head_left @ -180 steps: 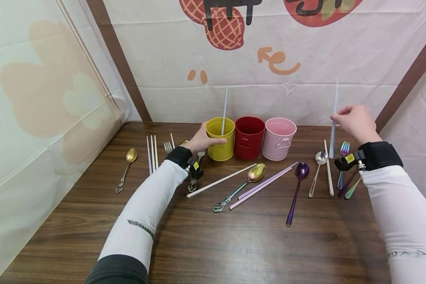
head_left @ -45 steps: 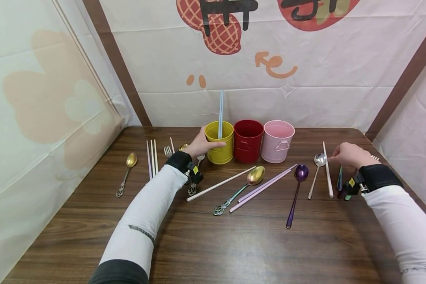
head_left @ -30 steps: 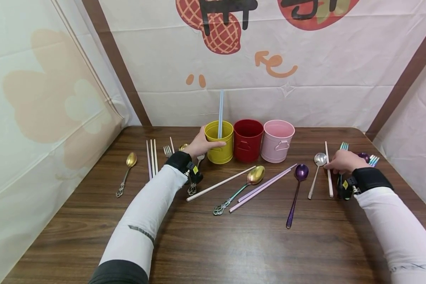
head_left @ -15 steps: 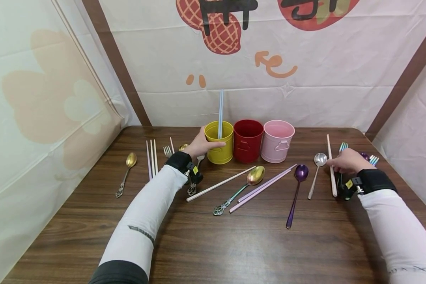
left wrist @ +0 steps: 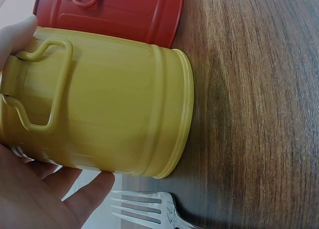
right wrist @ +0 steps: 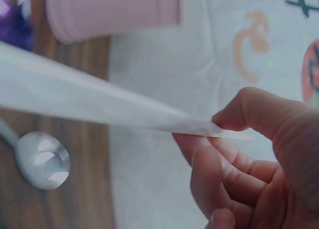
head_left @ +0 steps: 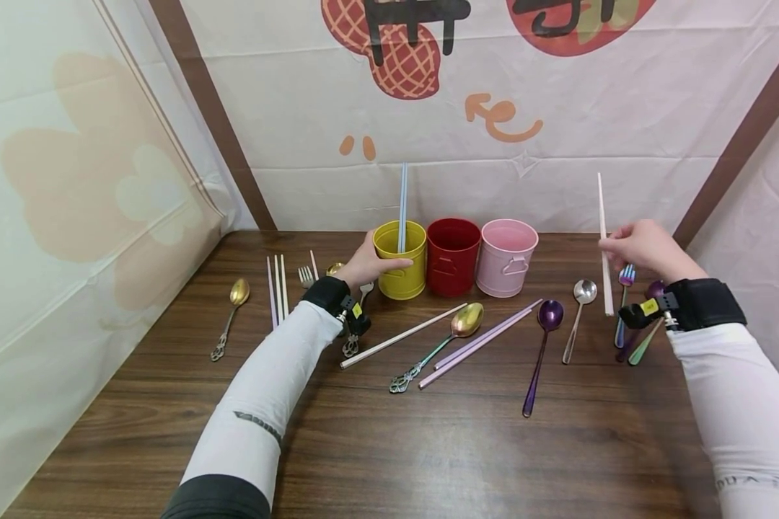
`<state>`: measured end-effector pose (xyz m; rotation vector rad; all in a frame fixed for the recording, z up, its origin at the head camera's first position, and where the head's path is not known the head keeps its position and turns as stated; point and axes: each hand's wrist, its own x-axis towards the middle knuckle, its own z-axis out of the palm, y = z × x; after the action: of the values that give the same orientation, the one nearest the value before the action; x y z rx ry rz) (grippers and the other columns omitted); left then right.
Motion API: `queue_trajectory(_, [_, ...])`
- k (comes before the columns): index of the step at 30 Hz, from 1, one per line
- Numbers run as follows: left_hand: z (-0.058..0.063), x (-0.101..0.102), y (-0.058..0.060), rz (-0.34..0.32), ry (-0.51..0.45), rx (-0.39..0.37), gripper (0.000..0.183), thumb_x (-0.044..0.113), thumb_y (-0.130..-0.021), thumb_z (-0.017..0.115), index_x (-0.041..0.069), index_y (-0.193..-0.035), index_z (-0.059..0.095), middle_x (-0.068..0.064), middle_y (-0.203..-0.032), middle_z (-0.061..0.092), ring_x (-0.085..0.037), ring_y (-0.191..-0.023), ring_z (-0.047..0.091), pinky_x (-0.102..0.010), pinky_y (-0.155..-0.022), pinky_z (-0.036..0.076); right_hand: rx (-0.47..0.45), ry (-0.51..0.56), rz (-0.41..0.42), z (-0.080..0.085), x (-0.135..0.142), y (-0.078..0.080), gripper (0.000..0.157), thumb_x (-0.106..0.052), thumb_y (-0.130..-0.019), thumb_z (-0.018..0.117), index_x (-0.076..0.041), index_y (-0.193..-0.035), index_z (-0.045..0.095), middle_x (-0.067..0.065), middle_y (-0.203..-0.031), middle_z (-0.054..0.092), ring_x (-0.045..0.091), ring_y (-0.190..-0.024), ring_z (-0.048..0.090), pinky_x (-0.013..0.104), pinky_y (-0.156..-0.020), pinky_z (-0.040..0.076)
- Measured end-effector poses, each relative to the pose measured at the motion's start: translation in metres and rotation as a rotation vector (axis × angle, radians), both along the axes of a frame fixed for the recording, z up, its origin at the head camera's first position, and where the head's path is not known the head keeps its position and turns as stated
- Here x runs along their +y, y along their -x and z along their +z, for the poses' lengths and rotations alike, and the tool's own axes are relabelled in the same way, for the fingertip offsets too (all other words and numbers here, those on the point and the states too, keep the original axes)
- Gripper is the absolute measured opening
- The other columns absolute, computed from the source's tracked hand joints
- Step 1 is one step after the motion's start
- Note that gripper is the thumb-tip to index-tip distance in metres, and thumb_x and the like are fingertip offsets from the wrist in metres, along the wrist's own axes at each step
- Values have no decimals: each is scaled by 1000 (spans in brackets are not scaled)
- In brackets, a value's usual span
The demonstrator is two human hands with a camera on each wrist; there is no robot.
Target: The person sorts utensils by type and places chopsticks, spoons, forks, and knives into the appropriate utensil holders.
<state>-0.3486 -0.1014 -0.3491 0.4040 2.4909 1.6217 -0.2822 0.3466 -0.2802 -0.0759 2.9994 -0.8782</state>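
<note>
My left hand [head_left: 370,263] holds the small yellow bucket [head_left: 404,277] by its side, thumb across the front near the handle and fingers round the left. Two pale blue chopsticks [head_left: 403,202] stand upright in that bucket. Between thumb and fingers, my right hand [head_left: 645,245] pinches a white chopstick [head_left: 601,209], held almost upright off the table at the right. In the right wrist view the chopstick [right wrist: 99,99] runs leftward from the fingertips. Below the right hand lie a silver spoon [head_left: 584,292] and a rainbow fork [head_left: 626,277].
A red bucket [head_left: 454,263] and a pink bucket [head_left: 508,267] stand right of the yellow one. On the table [head_left: 428,454] lie a gold-bowled spoon [head_left: 467,321], two lilac chopsticks [head_left: 483,344], another white chopstick [head_left: 402,336], a purple spoon [head_left: 550,315] and a gold spoon [head_left: 239,292].
The second blue chopstick went from my right hand into the yellow bucket. That hand then took the white chopstick from the table and raised it. My left hand stays on the bucket.
</note>
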Motion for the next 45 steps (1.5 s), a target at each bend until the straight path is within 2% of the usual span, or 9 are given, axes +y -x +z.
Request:
queue_trajectory(5, [-2, 0, 1, 6, 0, -4, 89, 19, -84, 77, 3, -147, 16, -17, -140, 38, -27, -127, 40, -40, -107, 32, 105, 115, 6, 20, -29, 1, 25, -20, -96, 53, 6, -99, 52, 1, -69, 65, 13, -57, 60, 25, -53, 45])
queue_trajectory(10, [-2, 1, 2, 5, 1, -1, 89, 19, -84, 77, 3, -147, 16, -17, -140, 38, -27, -127, 40, -39, -107, 32, 251, 218, 11, 37, -57, -1, 29, -23, -98, 54, 3, -108, 52, -1, -77, 69, 9, -56, 61, 22, -53, 45])
queue_trajectory(17, [-3, 0, 3, 12, 0, 4, 89, 19, -84, 77, 3, -147, 16, -18, -139, 39, -27, -126, 41, -39, -107, 33, 448, 389, 62, 49, -94, 5, 20, -19, -98, 57, 0, -103, 54, -13, -71, 66, 1, -54, 60, 15, -56, 47])
queue_trajectory(22, [-3, -1, 2, 12, -10, 2, 88, 18, -84, 77, 2, -146, 17, -18, -139, 39, -27, -126, 41, -39, -107, 33, 511, 515, 95, 52, -119, 12, 13, -15, -98, 57, -4, -102, 54, -11, -75, 67, 3, -58, 63, 16, -58, 50])
queue_trajectory(27, [-2, -1, 1, 12, -10, 3, 88, 18, -85, 77, 2, -146, 17, -18, -139, 39, -27, -126, 41, -40, -107, 33, 529, 562, 115, 47, -141, 18, 15, -16, -99, 56, -3, -105, 53, 3, -86, 70, 6, -65, 66, 18, -63, 52])
queue_trajectory(32, [-2, 0, 1, 12, 2, 9, 88, 19, -84, 77, 3, -146, 17, -17, -139, 39, -27, -126, 42, -39, -107, 33, 538, 569, 135, 33, -165, 23, 18, -17, -99, 55, -1, -107, 53, 17, -94, 69, 12, -69, 67, 22, -67, 53])
queue_trajectory(39, [-2, 0, -1, 20, 3, 9, 87, 18, -85, 77, 2, -146, 17, -17, -139, 39, -27, -126, 42, -39, -107, 33, 561, 612, 154, 15, -197, 32, 16, -14, -98, 56, -1, -108, 53, 19, -96, 69, 6, -69, 66, 22, -70, 53])
queue_trajectory(45, [0, 1, -1, 9, 2, 15, 88, 19, -84, 77, 3, -146, 17, -17, -138, 39, -27, -125, 41, -40, -107, 33, 514, 692, 173, 3, -210, 41, 19, -11, -99, 55, 2, -112, 52, 20, -103, 68, 26, -83, 70, 36, -79, 55])
